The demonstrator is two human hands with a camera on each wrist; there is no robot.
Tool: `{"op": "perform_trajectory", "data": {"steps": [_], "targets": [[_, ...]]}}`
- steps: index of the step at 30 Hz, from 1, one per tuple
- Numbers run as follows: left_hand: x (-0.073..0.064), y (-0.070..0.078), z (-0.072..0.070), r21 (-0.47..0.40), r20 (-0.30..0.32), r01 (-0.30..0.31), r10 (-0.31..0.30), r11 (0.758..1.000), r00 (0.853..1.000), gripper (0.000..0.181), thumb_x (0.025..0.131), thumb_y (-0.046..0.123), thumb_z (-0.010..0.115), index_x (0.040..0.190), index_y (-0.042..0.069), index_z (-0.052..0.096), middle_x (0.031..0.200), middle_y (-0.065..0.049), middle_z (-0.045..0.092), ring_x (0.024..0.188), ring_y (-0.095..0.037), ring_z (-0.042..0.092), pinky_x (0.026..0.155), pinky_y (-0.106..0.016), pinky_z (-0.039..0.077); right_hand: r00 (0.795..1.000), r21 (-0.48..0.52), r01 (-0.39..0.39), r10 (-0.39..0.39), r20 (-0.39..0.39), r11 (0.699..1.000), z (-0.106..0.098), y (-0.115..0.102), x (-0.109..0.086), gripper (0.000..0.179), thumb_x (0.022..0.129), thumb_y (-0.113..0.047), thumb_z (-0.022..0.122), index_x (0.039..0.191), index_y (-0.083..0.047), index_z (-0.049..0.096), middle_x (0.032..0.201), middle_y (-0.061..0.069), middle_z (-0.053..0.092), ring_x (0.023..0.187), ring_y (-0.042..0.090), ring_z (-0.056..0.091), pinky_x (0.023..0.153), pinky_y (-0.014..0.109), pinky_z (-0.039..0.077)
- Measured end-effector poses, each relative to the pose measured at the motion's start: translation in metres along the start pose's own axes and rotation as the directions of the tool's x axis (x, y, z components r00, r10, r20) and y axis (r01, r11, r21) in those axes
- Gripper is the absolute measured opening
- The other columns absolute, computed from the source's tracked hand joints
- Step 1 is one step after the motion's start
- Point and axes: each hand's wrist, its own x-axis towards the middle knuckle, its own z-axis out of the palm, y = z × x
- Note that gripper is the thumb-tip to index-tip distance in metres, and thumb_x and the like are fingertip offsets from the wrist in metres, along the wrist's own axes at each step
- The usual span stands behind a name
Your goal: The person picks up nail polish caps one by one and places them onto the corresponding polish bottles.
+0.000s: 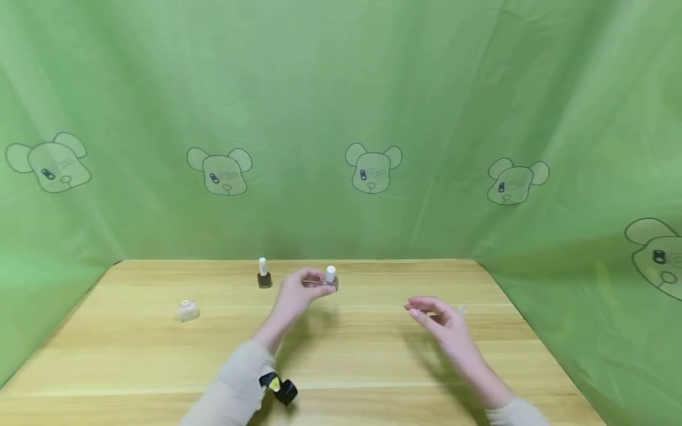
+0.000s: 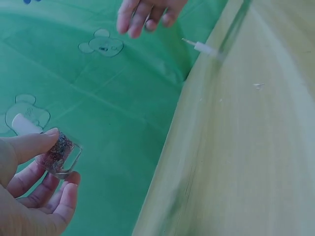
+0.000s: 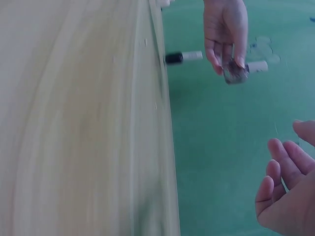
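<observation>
My left hand [image 1: 295, 294] pinches a nail polish bottle [image 1: 332, 284] between thumb and fingers, above the table. Dark glitter shows inside its clear glass in the left wrist view, and its cap [image 2: 25, 125] is white. To the right, my right hand [image 1: 444, 327] hovers over the table with fingers loosely bent and nothing in them. Behind that hand stands a small clear object [image 1: 462, 309], mostly hidden; the left wrist view shows a slim white piece [image 2: 204, 48] with a thin tip there.
A dark nail polish bottle [image 1: 264, 278] with a white cap stands near the back edge. Farther left is a squat clear glass bottle [image 1: 189, 311]. A green curtain [image 1: 298, 106] with bear-head outlines hangs behind and beside the wooden table [image 1: 351, 361].
</observation>
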Motion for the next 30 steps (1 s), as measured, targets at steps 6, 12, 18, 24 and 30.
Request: {"op": "perform_trajectory", "data": {"steps": [6, 12, 18, 24, 30], "targets": [[0.019, -0.008, 0.010, -0.035, 0.041, 0.015, -0.013, 0.999, 0.999, 0.038, 0.074, 0.015, 0.083, 0.108, 0.005, 0.067, 0.107, -0.011, 0.071, 0.093, -0.019, 0.068, 0.088, -0.035, 0.056, 0.996, -0.035, -0.006, 0.003, -0.092, 0.999, -0.033, 0.011, -0.007, 0.028, 0.094, -0.002, 0.060, 0.120, 0.008, 0.059, 0.103, -0.021, 0.070, 0.094, -0.003, 0.062, 0.080, 0.013, 0.051], [0.040, -0.020, 0.016, 0.002, 0.056, 0.049, -0.049, 0.999, 0.997, 0.038, 0.073, 0.016, 0.083, 0.107, 0.008, 0.069, 0.107, -0.009, 0.071, 0.100, -0.023, 0.064, 0.096, -0.043, 0.050, 0.977, -0.094, -0.077, 0.056, -0.208, 0.993, -0.062, 0.025, -0.010, 0.034, 0.093, -0.010, 0.065, 0.123, 0.004, 0.059, 0.103, -0.026, 0.066, 0.089, -0.003, 0.058, 0.077, 0.013, 0.048], [0.059, -0.036, 0.021, 0.014, 0.081, 0.085, -0.085, 0.996, 0.993, 0.039, 0.072, 0.017, 0.084, 0.106, 0.009, 0.068, 0.106, -0.007, 0.070, 0.102, -0.024, 0.062, 0.098, -0.047, 0.045, 0.943, -0.130, -0.157, 0.109, -0.316, 0.979, -0.079, 0.042, -0.005, 0.046, 0.089, -0.015, 0.071, 0.131, -0.005, 0.056, 0.107, -0.028, 0.060, 0.092, 0.001, 0.047, 0.074, 0.014, 0.041], [0.074, -0.048, 0.023, -0.038, 0.112, 0.123, -0.118, 0.992, 0.987, 0.039, 0.073, 0.010, 0.083, 0.107, 0.005, 0.067, 0.104, -0.010, 0.069, 0.089, -0.019, 0.063, 0.080, -0.034, 0.055, 0.935, -0.137, -0.224, 0.173, -0.310, 0.965, -0.089, 0.057, 0.000, 0.063, 0.088, -0.020, 0.073, 0.143, -0.011, 0.044, 0.115, -0.032, 0.050, 0.099, -0.002, 0.037, 0.080, 0.016, 0.033], [0.086, -0.056, 0.020, 0.015, 0.114, 0.116, -0.117, 0.993, 0.987, 0.036, 0.073, 0.010, 0.083, 0.104, 0.004, 0.067, 0.098, -0.008, 0.069, 0.082, -0.015, 0.059, 0.069, -0.027, 0.050, 0.924, -0.049, -0.364, 0.354, -0.142, 0.930, -0.097, 0.066, 0.004, 0.076, 0.092, -0.028, 0.067, 0.153, -0.014, 0.025, 0.118, -0.035, 0.041, 0.105, -0.001, 0.034, 0.086, 0.021, 0.035]]}}
